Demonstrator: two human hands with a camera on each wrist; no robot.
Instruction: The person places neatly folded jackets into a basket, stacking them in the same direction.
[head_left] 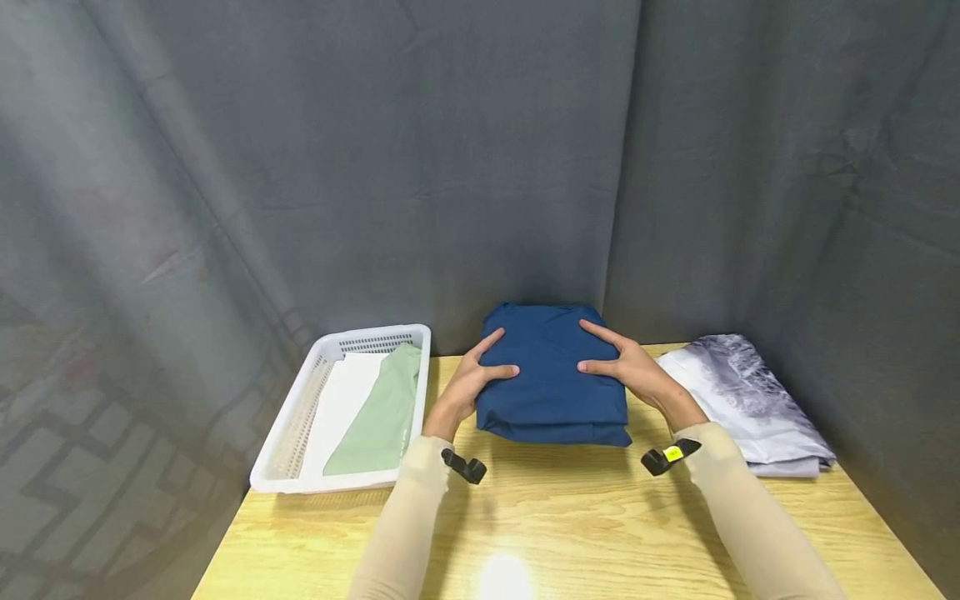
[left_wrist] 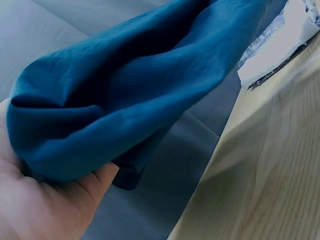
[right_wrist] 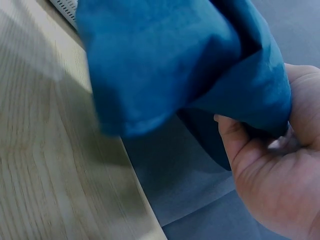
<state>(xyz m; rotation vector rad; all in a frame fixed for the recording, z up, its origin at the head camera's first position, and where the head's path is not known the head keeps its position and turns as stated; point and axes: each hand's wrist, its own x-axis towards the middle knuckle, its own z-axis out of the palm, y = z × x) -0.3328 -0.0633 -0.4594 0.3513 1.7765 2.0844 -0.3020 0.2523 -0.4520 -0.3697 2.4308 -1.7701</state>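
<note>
A folded navy-blue cloth (head_left: 551, 375) is held between both hands, and both wrist views show it lifted clear of the wooden table. My left hand (head_left: 471, 382) grips its left side, the thumb lying over the top face. On the opposite side, my right hand (head_left: 637, 371) grips it with thumb and forefinger spread on top. The left wrist view shows the left hand (left_wrist: 50, 205) around a thick rounded fold of the blue cloth (left_wrist: 150, 95). From the right wrist, the right hand (right_wrist: 280, 180) holds the cloth's edge (right_wrist: 165, 65), with loose layers sagging beside it. The cloth hides several fingers.
On the left of the wooden table (head_left: 555, 517) stands a white plastic basket (head_left: 337, 482) containing a white cloth (head_left: 348, 396) and a light green cloth (head_left: 382, 417). A folded grey-and-white patterned cloth (head_left: 738, 400) lies at the right. Grey curtains (head_left: 450, 167) hang behind the table.
</note>
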